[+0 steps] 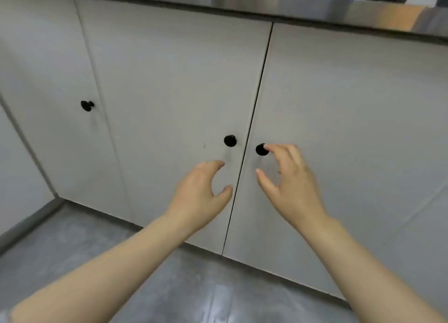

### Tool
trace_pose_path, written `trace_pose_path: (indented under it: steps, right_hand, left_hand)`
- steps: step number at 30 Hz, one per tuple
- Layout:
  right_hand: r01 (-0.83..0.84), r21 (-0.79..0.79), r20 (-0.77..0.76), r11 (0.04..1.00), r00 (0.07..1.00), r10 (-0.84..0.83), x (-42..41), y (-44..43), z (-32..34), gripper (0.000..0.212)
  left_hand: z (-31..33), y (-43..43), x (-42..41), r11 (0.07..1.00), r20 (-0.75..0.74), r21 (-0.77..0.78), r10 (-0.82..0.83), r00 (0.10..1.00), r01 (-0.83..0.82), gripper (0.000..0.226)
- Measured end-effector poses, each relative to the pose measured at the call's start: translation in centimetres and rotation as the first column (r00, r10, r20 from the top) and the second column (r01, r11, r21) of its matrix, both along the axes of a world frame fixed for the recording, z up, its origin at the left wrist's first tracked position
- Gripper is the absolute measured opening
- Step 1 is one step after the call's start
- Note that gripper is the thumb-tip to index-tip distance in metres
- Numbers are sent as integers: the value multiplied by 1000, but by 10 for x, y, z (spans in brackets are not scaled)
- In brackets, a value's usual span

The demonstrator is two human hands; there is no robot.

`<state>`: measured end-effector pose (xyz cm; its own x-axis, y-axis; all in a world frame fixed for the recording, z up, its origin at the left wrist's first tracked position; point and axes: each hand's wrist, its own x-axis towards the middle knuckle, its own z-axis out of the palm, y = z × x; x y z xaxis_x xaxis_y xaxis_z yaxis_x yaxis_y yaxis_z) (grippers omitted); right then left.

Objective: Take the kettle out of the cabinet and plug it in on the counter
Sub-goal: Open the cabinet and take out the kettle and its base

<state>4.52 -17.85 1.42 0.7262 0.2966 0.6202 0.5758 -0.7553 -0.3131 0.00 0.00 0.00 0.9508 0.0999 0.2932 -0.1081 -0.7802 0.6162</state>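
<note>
Two pale grey cabinet doors stand closed below the counter, the left door (174, 99) and the right door (351, 133), meeting at a dark seam. Each has a round black knob: the left knob (230, 140) and the right knob (261, 149). My left hand (201, 191) hovers open just below the left knob, fingers curled, touching nothing. My right hand (291, 179) is open with a fingertip touching the right knob's edge. No kettle is in view.
A steel counter edge (278, 0) runs along the top, with dark blurred items above it. A third closed door with a black knob (86, 105) lies to the left. Grey polished floor (97, 262) spreads below; a side wall closes in at far left.
</note>
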Motion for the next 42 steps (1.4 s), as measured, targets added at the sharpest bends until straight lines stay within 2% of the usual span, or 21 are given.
trace_pose_path:
  steps: [4,8,11,16,21,24,31,36,42]
  right_hand:
    - [27,64,60,998,998,-31,5,8,-9,45]
    - [64,54,47,996,997,-67,14,13,-10,41]
    - [82,49,49,995,995,-84,20,19,-7,29]
    - [121,155,25,981,992,-126,19,30,-19,31]
    - [138,243,-36,960,990,-133,12,38,-18,29]
    - [129,231,-38,964,992,-123,7,35,-18,29]
    - [126,207,-17,970,992,-126,-19,34,-18,36]
    - [142,210,-30,967,990,-139,-43,33,-16,36]
    - [150,243,-28,958,989,-148,-95,24,-16,33]
  left_hand:
    - [-6,6,-4,1000,131,8,9,991,-10,54]
    - [-12,17,-9,999,100,-20,43,994,-41,54]
    - [-13,26,-8,999,91,-4,48,995,-48,54]
    - [-16,28,-3,999,125,-26,43,991,-40,57]
    - [0,21,17,998,198,-59,-15,980,27,66]
    - [12,20,27,996,239,32,-93,966,88,67]
    - [14,22,39,978,135,56,-207,969,201,63]
    - [30,24,43,972,92,147,-195,976,181,50]
    - [21,24,46,973,86,135,-199,976,187,60]
